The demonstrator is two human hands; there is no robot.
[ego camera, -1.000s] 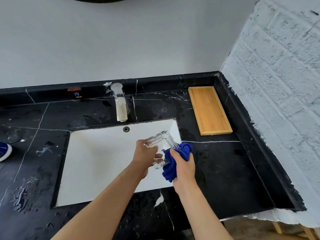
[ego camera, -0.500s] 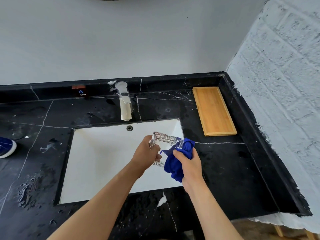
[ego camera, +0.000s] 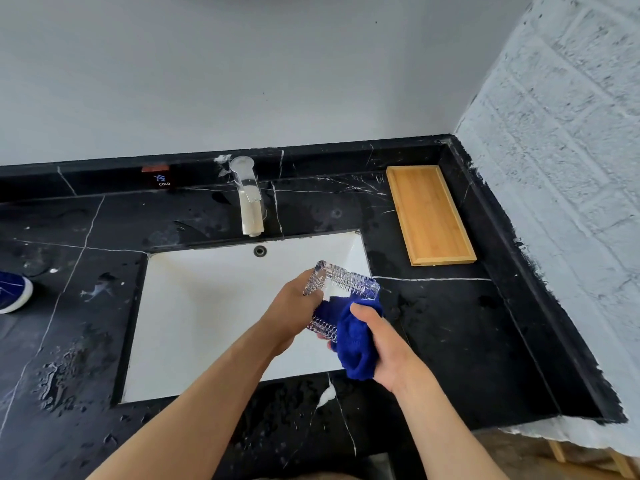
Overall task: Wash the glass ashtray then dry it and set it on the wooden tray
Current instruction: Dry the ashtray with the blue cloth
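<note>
Two bare forearms, no sleeves, rings or watch

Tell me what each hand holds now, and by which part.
The left hand holds the glass ashtray by its left rim. The right hand holds a bunched blue cloth, pressed into the ashtray.

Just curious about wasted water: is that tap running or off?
Off, as far as I can see: no stream falls from the faucet spout into the white sink below.

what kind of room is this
Probably a bathroom vanity: a white undermount sink basin set in a black marble countertop, with a chrome faucet against the back wall.
</note>
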